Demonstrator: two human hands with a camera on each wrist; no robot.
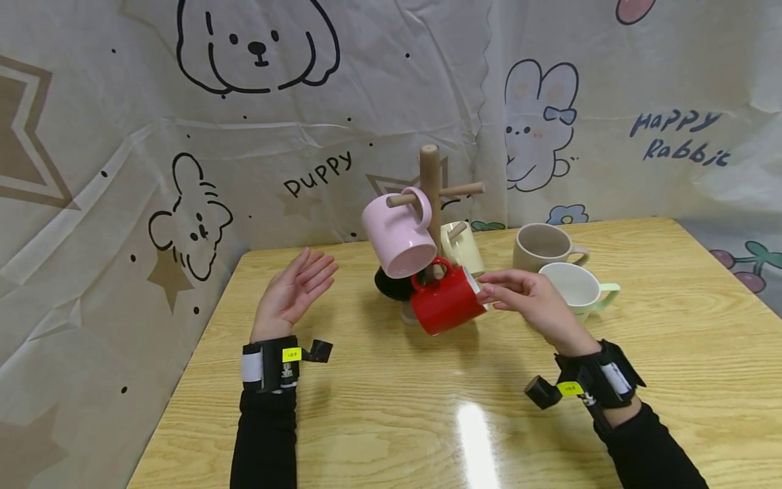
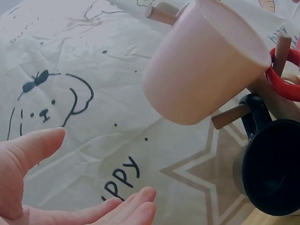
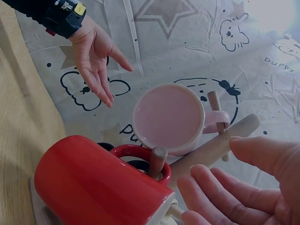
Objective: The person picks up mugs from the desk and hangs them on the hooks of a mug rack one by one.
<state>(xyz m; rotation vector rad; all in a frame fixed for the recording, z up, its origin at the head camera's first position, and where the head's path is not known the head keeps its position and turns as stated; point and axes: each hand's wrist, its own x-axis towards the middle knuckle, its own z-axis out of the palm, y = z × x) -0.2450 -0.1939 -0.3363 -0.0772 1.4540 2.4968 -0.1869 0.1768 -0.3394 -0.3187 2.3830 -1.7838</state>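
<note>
Red mug (image 1: 444, 305) hangs on a rack (image 1: 430, 166) peg (image 3: 158, 160) towards the table's (image 1: 379, 421) far edge; right hand (image 1: 540, 305), fingers loose, just beside it; left hand (image 1: 292, 293) spread, far-left corner; a knock might unhook the mug.

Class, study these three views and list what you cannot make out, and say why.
Head view: the black mug, partly hidden behind the pink mug.
Head view: the mug rack's base, mostly hidden by the red mug.
Head view: print on the yellow wrist labels, too small to read.
Right wrist view: part of the right hand, cut off by the right and bottom edges.
</note>
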